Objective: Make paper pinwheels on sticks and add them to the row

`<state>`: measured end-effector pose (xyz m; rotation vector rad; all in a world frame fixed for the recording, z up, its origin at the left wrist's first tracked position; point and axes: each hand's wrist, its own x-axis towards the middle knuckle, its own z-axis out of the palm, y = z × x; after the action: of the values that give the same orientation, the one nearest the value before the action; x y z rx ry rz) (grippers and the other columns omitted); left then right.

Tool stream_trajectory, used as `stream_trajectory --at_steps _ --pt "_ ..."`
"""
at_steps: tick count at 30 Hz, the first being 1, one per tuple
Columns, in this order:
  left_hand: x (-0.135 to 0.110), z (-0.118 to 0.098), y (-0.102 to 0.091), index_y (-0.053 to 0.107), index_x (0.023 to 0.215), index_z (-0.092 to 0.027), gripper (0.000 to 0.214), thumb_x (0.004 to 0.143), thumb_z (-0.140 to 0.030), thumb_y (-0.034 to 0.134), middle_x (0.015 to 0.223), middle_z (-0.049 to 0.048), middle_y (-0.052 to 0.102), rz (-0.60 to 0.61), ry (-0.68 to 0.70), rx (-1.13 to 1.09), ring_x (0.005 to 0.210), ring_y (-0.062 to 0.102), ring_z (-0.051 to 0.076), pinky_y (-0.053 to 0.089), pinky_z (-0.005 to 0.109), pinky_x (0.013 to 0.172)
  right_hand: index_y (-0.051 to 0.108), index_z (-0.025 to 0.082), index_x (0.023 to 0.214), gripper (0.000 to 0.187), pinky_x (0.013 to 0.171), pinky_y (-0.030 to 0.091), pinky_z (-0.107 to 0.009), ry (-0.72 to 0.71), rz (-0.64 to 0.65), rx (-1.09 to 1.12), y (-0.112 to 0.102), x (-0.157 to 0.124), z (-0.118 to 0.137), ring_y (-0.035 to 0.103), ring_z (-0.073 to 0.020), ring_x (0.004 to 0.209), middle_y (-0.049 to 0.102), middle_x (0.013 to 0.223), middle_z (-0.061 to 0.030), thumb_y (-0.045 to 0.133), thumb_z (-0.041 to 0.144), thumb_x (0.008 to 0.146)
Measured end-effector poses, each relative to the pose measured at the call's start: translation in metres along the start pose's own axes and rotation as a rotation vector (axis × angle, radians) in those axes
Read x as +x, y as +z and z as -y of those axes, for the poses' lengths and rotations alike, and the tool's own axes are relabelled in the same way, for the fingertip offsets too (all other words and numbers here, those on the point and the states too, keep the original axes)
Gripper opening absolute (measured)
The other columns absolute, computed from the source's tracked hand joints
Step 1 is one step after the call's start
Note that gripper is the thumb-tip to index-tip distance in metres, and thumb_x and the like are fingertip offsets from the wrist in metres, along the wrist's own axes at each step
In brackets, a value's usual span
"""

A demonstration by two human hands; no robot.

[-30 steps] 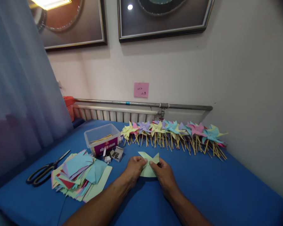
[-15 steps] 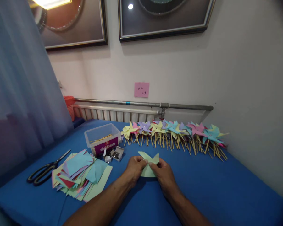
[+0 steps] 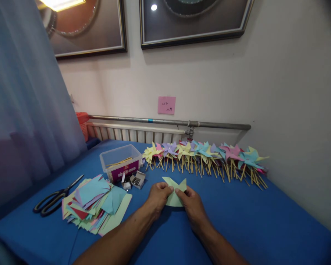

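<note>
Between my two hands is a pale green sheet of paper (image 3: 174, 199), slit from its corners, with two points sticking up at the top. My left hand (image 3: 159, 197) pinches its left side, thumb toward the middle. On the right side, my right hand (image 3: 191, 201) grips it the same way, its thumb near the centre. Both thumb tips lie close together; the fingers behind the paper are partly hidden. To the left lies a messy pile of coloured paper sheets (image 3: 95, 202), and beyond my hands stands a row of finished paper pinwheels (image 3: 202, 149) on thin sticks.
Black-handled scissors (image 3: 56, 198) lie left of the paper pile. A clear plastic box (image 3: 121, 162) holds thin sticks, with small boxes of metal pins (image 3: 138, 180) before it. Everything rests on a blue-covered table (image 3: 253, 224). A metal pipe (image 3: 165, 122) runs along the wall.
Almost nothing differs. Both hands keep the green paper in the same hold, and the view has shifted very slightly.
</note>
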<state>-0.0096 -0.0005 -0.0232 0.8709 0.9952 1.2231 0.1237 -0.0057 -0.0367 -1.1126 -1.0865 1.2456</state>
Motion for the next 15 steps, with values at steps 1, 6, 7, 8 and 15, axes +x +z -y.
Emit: stream_trajectory --at_steps 1,6,7,8,15 --pt "-0.001 -0.001 0.000 0.055 0.058 -0.017 0.036 0.056 -0.036 0.086 0.047 -0.0038 0.053 -0.007 -0.003 -0.003 0.043 0.042 0.008 0.030 0.023 0.047 0.074 0.016 0.091 0.046 0.062 0.052 -0.033 -0.003 -0.005 -0.016 0.000 -0.001 0.001 0.070 -0.0261 0.070 0.077 0.076 -0.0063 0.079 0.054 0.066" --pt "-0.003 -0.007 0.002 0.057 0.059 -0.016 0.032 0.056 -0.033 0.084 0.049 -0.0030 0.055 -0.041 -0.015 0.020 0.044 0.044 0.008 0.032 0.023 0.048 0.075 0.016 0.091 0.041 0.060 0.052 -0.031 -0.002 -0.033 -0.028 0.000 -0.005 0.008 0.070 -0.0254 0.068 0.077 0.074 -0.0057 0.078 0.050 0.068" --pt "-0.004 -0.008 0.003 0.058 0.059 -0.016 0.031 0.056 -0.032 0.083 0.049 -0.0028 0.055 -0.049 -0.018 0.033 0.044 0.045 0.009 0.032 0.023 0.048 0.075 0.016 0.091 0.041 0.060 0.052 -0.031 0.001 -0.038 -0.018 0.000 -0.005 0.009 0.070 -0.0251 0.068 0.077 0.073 -0.0053 0.079 0.049 0.068" --pt "-0.004 -0.009 0.003 0.058 0.060 -0.015 0.029 0.057 -0.031 0.082 0.049 -0.0025 0.055 -0.057 -0.020 0.047 0.045 0.045 0.009 0.032 0.023 0.049 0.075 0.016 0.091 0.040 0.059 0.051 -0.030 0.004 -0.043 -0.009 0.000 -0.005 0.010 0.070 -0.0248 0.067 0.077 0.072 -0.0050 0.079 0.048 0.067" --pt "-0.003 -0.009 0.003 0.058 0.059 -0.015 0.026 0.058 -0.029 0.080 0.047 -0.0027 0.054 -0.064 -0.020 0.084 0.043 0.041 0.008 0.030 0.023 0.047 0.075 0.016 0.089 0.039 0.059 0.053 -0.031 0.011 -0.046 0.001 0.002 -0.005 0.012 0.071 -0.0256 0.066 0.077 0.071 -0.0048 0.080 0.046 0.065"
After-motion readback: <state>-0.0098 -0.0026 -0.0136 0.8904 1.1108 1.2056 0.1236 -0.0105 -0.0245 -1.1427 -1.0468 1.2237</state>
